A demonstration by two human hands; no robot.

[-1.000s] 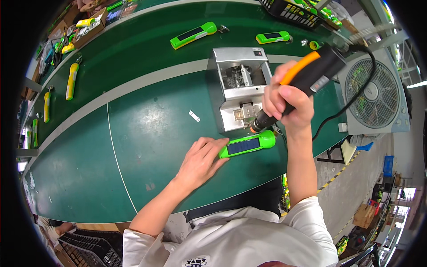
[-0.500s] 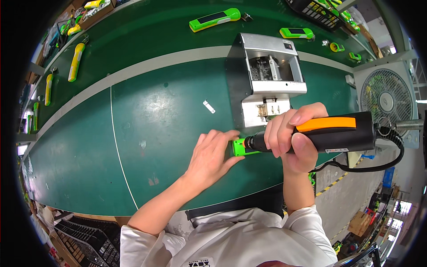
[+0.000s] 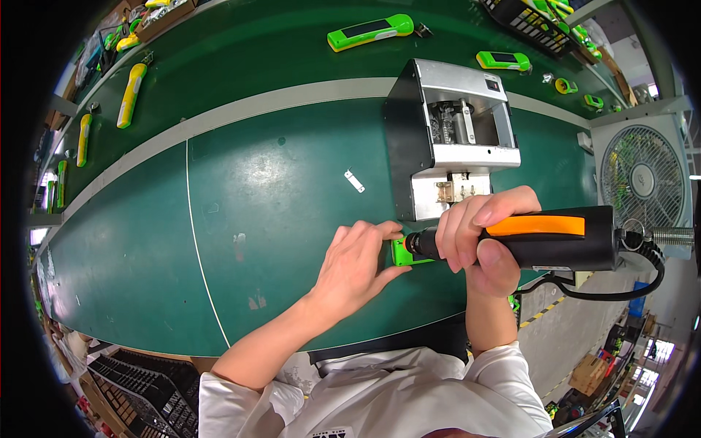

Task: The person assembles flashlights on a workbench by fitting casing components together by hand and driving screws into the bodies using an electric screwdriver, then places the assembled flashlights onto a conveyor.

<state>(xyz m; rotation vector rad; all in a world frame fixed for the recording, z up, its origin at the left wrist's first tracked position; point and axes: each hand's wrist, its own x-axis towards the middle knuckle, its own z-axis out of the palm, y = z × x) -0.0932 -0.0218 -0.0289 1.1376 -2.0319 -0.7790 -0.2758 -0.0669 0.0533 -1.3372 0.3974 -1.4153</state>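
My right hand (image 3: 478,237) is wrapped around a black electric screwdriver (image 3: 566,239) with an orange lever, held nearly level in the picture. Its nose points left, over the end of a small green plastic housing (image 3: 399,255) with a dark panel. Whether the bit touches a screw is hidden. My left hand (image 3: 352,266) grips that housing's left end on the bench, thumb on the near side and fingers on the far side. Just beyond my right hand stands a silver and black screw feeder (image 3: 402,135). A small white strip (image 3: 354,181) lies on the bench beyond my left hand.
Along the back of the green bench (image 3: 255,212) lie a green-yellow handheld lamp (image 3: 370,32), a yellow one (image 3: 132,96) and other similar pieces. A black basket (image 3: 529,28) sits at back right. A fan (image 3: 642,175) stands at right, near the screwdriver's spring and cable.
The whole view has shifted, so bench items appear slightly farther right and lower. Both hands keep their grips, and the screwdriver's nose stays over the green housing.
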